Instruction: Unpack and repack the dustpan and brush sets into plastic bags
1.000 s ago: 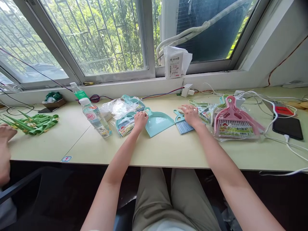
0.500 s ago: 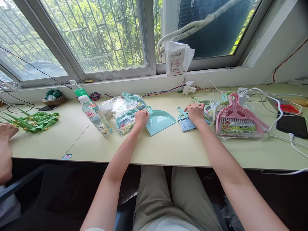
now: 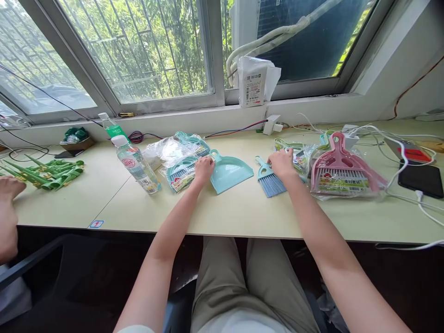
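Observation:
A light-blue dustpan [image 3: 231, 173] lies on the table in front of me, its wide edge to the right. My left hand [image 3: 204, 169] is closed at its left side, by the handle; the fingertips are partly hidden. To the right lies a small blue hand brush [image 3: 271, 184], bristles towards me and its handle end pointing up and left. My right hand [image 3: 281, 163] is closed on the brush's right side, fingers bent over it. A wrapped blue dustpan set [image 3: 182, 175] sits just left of my left hand, and a wrapped green set [image 3: 294, 150] is behind my right hand.
Two plastic bottles, one a clear bottle [image 3: 137, 165], stand at left. Green folded pieces [image 3: 52, 173] lie near another person's hand [image 3: 10, 187]. At right are a wrapped pink dustpan set [image 3: 342, 169], a phone [image 3: 421, 178] and white cables [image 3: 404, 159].
The brush has turned under my right hand, its bristle end swinging towards me and to the right. My left hand and the dustpan stay in place.

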Demonstrator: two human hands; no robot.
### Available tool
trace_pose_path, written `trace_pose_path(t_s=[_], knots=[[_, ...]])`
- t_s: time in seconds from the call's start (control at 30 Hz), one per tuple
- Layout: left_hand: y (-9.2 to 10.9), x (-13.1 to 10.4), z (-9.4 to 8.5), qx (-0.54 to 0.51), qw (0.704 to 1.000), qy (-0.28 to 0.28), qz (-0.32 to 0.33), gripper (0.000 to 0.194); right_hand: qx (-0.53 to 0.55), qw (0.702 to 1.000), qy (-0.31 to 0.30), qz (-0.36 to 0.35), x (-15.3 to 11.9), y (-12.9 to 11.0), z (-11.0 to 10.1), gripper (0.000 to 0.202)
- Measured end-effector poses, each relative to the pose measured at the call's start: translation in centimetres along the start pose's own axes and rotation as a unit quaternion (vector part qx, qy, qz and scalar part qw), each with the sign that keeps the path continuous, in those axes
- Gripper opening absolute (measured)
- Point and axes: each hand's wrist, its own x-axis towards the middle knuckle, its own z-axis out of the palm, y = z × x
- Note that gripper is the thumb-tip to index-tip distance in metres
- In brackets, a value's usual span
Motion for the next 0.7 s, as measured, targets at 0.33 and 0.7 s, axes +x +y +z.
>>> trace_pose_path(t_s=[0.33,0.7], knots=[[0.9,0.6,0.2,-0.337,0.937,0.028,-0.087,0.013,0.36,0.916,0.174,-0.032,-0.1,-3.9,-2.6,0.021],[5.4,-2.9,1.8,-0.506,0.832,-0.228,0.015,0.052,0.474,0.88,-0.002,0.023,-0.4,-6.8,-1.6,0.062]])
